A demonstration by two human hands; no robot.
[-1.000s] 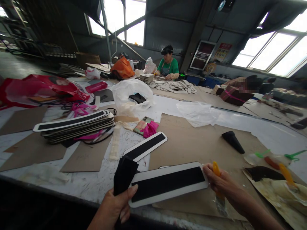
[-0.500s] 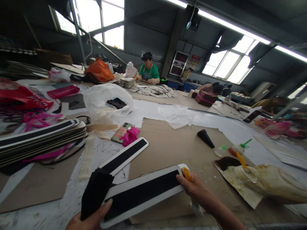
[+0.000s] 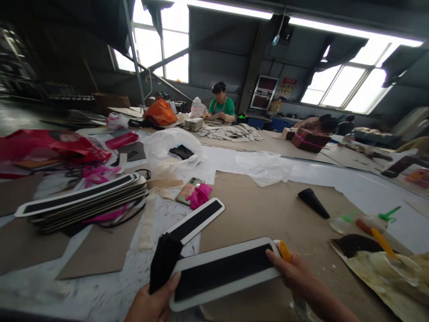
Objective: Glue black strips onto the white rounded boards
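Between my hands is a long, round-cornered panel [image 3: 224,273], white-edged with a black strip down its middle. My left hand [image 3: 152,302] is closed on its near-left end, thumb on top. Closed around the far-right end is my right hand [image 3: 296,270]. A yellow-orange handled tool [image 3: 285,252] pokes up from that same hand; its lower part is hidden. Beside my left hand stands a bundle of black strips [image 3: 164,259]; I cannot tell whether the fingers touch it. Behind it, a similar panel [image 3: 197,220] lies on the table.
A stack of such panels [image 3: 100,201] lies to the left. Beyond are a phone [image 3: 188,190] under pink cloth [image 3: 200,196] and a white plastic bag [image 3: 157,147]. At right lie a black cone [image 3: 313,202], glue bottles [image 3: 377,222] and a yellow-handled tool [image 3: 385,243]. A person [image 3: 222,106] sits across the table.
The view has turned left, so the table things appear further right. Both hands keep hold of the panel, which looks slightly less tilted.
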